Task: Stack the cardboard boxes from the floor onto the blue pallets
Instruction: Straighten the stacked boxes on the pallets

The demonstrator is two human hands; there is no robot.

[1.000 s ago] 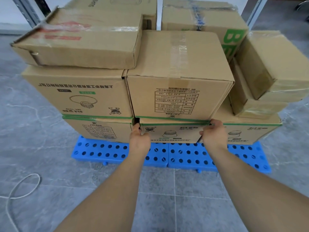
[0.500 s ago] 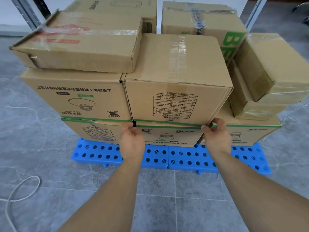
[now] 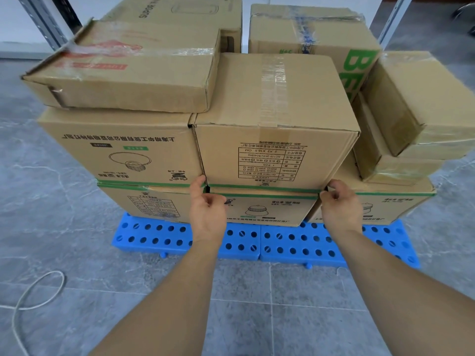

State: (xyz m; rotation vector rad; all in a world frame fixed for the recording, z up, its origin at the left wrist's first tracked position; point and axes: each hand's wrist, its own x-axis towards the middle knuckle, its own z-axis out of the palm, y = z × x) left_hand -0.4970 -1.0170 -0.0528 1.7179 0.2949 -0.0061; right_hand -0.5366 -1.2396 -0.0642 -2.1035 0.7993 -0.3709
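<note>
Head view: the middle box [image 3: 272, 119] is being held on the stack above the blue pallets [image 3: 303, 242], its bottom front corners being pinched by the left hand [image 3: 208, 211] and right hand [image 3: 339, 206], equally near.

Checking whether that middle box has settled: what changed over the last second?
Little. Both hands stayed at the bottom corners of the centre box; the left hand slid slightly left, the right hand barely shifted. The other boxes and the blue pallets stayed as they were.
</note>
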